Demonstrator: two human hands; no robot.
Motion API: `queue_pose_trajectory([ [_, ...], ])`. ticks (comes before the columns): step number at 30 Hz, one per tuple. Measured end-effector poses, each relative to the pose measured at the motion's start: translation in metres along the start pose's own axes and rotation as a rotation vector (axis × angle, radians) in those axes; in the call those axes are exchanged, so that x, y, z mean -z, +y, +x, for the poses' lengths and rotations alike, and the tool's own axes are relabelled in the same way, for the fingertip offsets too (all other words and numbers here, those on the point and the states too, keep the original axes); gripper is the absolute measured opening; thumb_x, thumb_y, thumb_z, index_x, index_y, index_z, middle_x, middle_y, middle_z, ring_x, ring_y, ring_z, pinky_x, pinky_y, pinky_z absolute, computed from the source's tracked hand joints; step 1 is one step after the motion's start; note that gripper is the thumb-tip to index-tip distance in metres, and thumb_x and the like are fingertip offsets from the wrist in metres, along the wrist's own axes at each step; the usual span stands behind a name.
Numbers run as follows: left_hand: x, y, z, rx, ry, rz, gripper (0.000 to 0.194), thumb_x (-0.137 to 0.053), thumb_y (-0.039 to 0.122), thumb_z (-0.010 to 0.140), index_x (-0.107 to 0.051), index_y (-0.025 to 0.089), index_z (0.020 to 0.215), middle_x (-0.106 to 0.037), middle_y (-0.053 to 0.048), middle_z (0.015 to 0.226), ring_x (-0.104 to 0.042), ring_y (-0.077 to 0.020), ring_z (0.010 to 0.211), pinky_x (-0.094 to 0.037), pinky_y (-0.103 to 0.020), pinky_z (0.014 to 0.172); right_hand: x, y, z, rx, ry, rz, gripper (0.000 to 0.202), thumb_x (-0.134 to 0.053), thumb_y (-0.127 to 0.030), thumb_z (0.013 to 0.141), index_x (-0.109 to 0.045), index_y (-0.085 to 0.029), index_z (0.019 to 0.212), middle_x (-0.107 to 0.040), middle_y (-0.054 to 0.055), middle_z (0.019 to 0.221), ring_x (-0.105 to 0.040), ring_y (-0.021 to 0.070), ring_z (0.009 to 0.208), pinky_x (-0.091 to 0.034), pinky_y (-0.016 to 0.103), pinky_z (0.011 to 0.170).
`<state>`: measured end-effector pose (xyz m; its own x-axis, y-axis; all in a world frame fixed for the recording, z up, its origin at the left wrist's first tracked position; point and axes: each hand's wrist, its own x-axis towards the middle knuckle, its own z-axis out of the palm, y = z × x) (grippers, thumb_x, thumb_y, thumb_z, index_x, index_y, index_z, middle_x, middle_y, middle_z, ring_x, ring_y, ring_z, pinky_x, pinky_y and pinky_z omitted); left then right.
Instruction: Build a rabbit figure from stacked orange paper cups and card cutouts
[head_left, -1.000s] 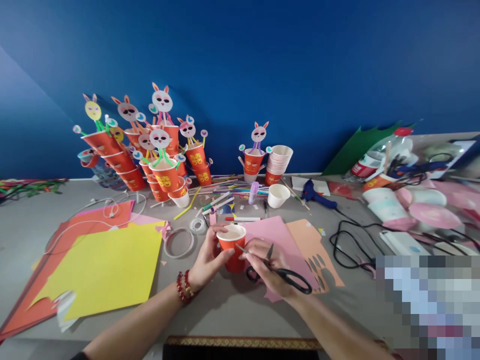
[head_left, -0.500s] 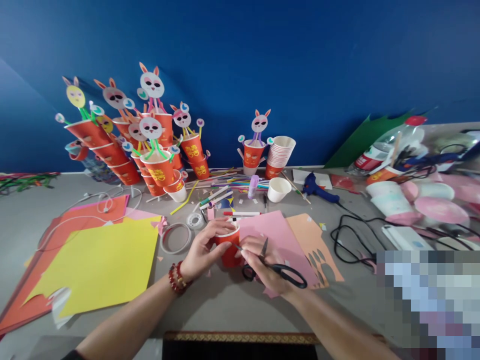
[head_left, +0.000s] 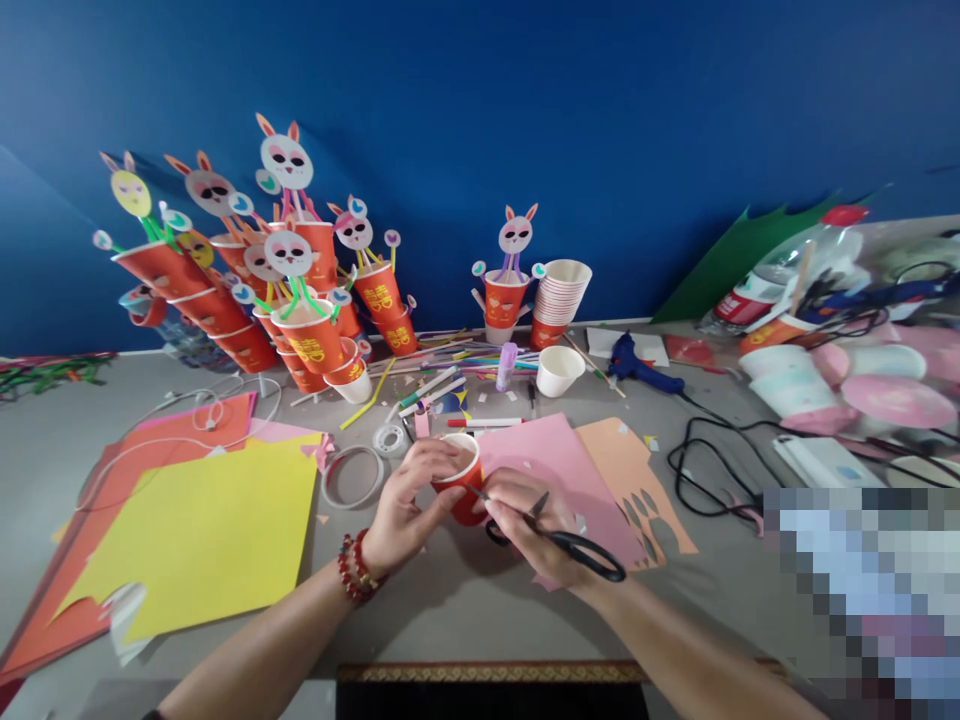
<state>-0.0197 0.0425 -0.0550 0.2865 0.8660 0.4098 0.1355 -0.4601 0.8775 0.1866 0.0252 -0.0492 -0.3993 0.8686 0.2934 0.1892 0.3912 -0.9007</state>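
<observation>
Where the grey bench [head_left: 450,620] meets a blue wall [head_left: 480,100], a rabbit-topped cup [head_left: 504,305] stands beside nested cups [head_left: 560,300]. Nearer, before pink paper [head_left: 551,455], the left hand [head_left: 412,500] grips a red cup [head_left: 470,510]; the right hand [head_left: 534,525] holds spread scissors [head_left: 589,556] at its side.

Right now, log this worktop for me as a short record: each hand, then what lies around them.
left hand: around the left side of a red cup, fingers over its rim
right hand: holding black-handled scissors, one pointed tip at the cup; contact unclear
left of hands: yellow sheet
right of hands: pink sheet, partly behind the right hand; peach sheet with cut-outs beyond it
behind hands: white cup, cup stack
far right: blue glue gun
</observation>
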Motion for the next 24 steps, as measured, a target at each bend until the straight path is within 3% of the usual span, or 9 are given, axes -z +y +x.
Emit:
queue_pose_trajectory([
  [3,0.000,0.000,-0.001,-0.001,-0.003,0.019,0.008,-0.065,0.021,0.090,-0.071,0.024,0.095,-0.070,-0.009,0.092,-0.057,-0.0302,0.110,-0.042,-0.047,0.098,0.000,0.001,0.000,-0.001,-0.066,-0.024,0.036,-0.039,-0.033,0.103,-0.056,-0.023,0.073,-0.055,0.001,0.077,-0.052,0.0172,0.070,-0.041,0.030,0.066],
  [9,0.000,-0.001,-0.003,-0.044,0.009,0.082,0.010,-0.066,0.016,0.088,-0.070,0.023,0.094,-0.070,-0.009,0.089,-0.059,-0.0297,0.108,-0.045,-0.045,0.096,-0.002,-0.001,-0.001,-0.041,-0.048,-0.026,0.036,-0.039,-0.036,0.103,-0.054,-0.023,0.073,-0.053,0.001,0.073,-0.048,0.0169,0.067,-0.039,0.029,0.064],
  [17,-0.001,0.001,-0.002,-0.216,0.042,0.265,0.013,-0.066,0.007,0.086,-0.064,0.019,0.092,-0.070,-0.006,0.089,-0.061,-0.0241,0.103,-0.050,-0.042,0.092,-0.011,0.003,-0.010,-0.152,-0.021,0.130,0.038,-0.039,-0.041,0.104,-0.062,-0.021,0.080,-0.056,0.001,0.074,-0.053,0.0159,0.067,-0.042,0.028,0.062],
  [24,-0.002,0.008,-0.004,-0.350,0.063,0.510,0.020,-0.066,0.004,0.083,-0.062,0.020,0.093,-0.073,-0.003,0.089,-0.066,-0.0226,0.098,-0.039,-0.057,0.109,-0.025,0.001,-0.010,-0.290,0.090,0.374,0.047,-0.044,-0.051,0.098,-0.066,-0.019,0.071,-0.064,0.004,0.073,-0.060,0.0168,0.066,-0.047,0.026,0.057],
])
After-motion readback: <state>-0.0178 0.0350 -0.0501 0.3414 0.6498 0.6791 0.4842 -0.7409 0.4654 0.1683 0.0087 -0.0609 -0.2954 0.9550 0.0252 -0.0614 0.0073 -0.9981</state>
